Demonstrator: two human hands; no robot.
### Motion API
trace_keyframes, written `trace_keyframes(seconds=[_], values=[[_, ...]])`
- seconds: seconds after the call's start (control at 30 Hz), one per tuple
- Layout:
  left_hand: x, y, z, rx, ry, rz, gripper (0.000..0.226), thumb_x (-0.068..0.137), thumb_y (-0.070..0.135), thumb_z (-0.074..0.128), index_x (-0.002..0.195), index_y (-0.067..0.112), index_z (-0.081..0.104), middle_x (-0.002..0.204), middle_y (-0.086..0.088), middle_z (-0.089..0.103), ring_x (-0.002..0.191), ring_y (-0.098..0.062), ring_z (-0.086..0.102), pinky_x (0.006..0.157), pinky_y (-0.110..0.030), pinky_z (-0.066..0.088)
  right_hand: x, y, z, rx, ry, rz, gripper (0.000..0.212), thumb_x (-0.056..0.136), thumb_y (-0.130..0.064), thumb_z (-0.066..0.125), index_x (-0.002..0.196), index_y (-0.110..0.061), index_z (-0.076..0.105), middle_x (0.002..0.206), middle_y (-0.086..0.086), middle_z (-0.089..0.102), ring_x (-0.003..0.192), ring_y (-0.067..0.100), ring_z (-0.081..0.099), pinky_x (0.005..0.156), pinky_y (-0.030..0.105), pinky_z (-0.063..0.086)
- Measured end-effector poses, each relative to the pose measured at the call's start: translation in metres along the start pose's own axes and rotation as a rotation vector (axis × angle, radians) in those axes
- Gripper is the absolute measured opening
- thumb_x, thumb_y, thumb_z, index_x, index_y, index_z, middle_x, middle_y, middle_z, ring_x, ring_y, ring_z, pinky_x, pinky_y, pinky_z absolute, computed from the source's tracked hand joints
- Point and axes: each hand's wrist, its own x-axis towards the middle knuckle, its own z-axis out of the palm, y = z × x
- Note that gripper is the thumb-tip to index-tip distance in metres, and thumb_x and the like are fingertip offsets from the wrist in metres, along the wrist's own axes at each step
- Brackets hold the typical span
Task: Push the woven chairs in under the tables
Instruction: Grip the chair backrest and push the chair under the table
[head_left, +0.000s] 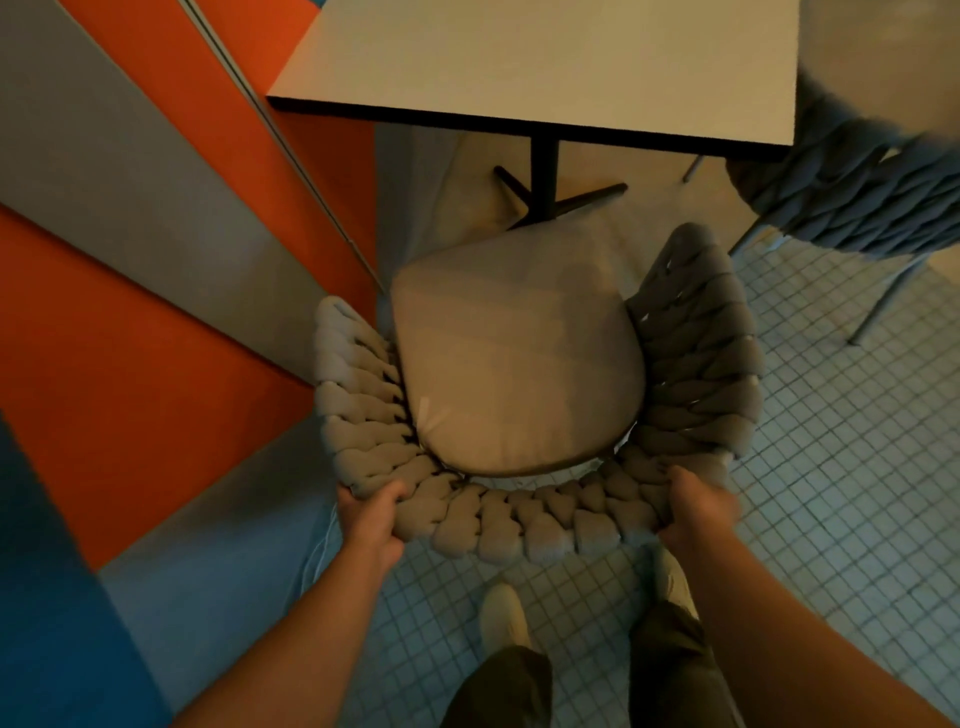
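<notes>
A grey woven chair (524, 525) with a beige seat cushion (514, 364) stands below me, facing a square white table (545, 62) on a black pedestal base (545, 182). My left hand (371, 514) grips the chunky braided backrest at its left rear. My right hand (693, 512) grips the same backrest at its right rear. The cushion's front edge sits close to the table's pedestal, below the near table edge.
A second woven chair (852, 197) stands at the table's right side, partly under it. An orange, grey and blue panelled wall (130, 260) runs close along the left. The floor (841, 467) is small white tiles. My shoes (501, 616) stand just behind the chair.
</notes>
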Motion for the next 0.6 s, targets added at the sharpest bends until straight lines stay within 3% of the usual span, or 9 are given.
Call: trace_keyframes(seconds=[0.1,0.3,0.37,0.5,0.6], values=[[0.016,0.013,-0.001,0.044,-0.011,-0.007,0.078,0.082,-0.017,0.063,0.146,0.025,0.045,0.126,-0.007,0.063,0.092,-0.022,0.065,0.066,-0.039,0.058,-0.004,0.011,0.006,0.018,0.016,0.004,0.035,0.087,-0.015,0.068,0.117,-0.005,0.055,0.112,0.018,0.061,0.095,0.033,0.064,0.080,0.046,0.056],[0.026,0.023,0.005,0.047,-0.031,-0.030,0.079,0.085,-0.005,0.073,0.150,0.028,0.041,0.129,-0.008,0.061,0.112,-0.031,0.063,0.088,-0.053,0.054,-0.003,0.017,0.008,0.035,0.001,-0.019,0.046,0.089,-0.016,0.069,0.130,-0.005,0.052,0.127,0.018,0.058,0.114,0.036,0.060,0.090,0.047,0.053],[0.018,0.018,0.006,0.062,0.010,-0.040,0.079,0.082,0.001,0.078,0.148,0.028,0.043,0.133,-0.007,0.062,0.114,-0.032,0.065,0.085,-0.052,0.057,-0.004,0.015,0.004,0.000,-0.006,-0.059,0.048,0.086,-0.015,0.073,0.128,-0.006,0.052,0.126,0.017,0.059,0.113,0.036,0.061,0.089,0.046,0.053],[-0.004,0.003,0.012,-0.023,0.051,-0.014,0.077,0.080,-0.002,0.079,0.145,0.025,0.048,0.133,-0.008,0.064,0.111,-0.029,0.066,0.067,-0.037,0.060,-0.010,-0.001,0.001,-0.036,-0.025,-0.155,0.062,0.081,-0.019,0.079,0.135,-0.010,0.051,0.127,0.015,0.060,0.112,0.033,0.062,0.090,0.047,0.054],[-0.013,-0.003,0.019,-0.071,0.074,-0.035,0.083,0.082,-0.007,0.076,0.149,0.029,0.042,0.126,-0.004,0.061,0.107,-0.027,0.063,0.068,-0.036,0.056,0.002,-0.014,0.005,-0.019,-0.030,-0.147,0.055,0.079,-0.020,0.079,0.128,-0.008,0.055,0.116,0.014,0.065,0.099,0.030,0.067,0.079,0.040,0.056]])
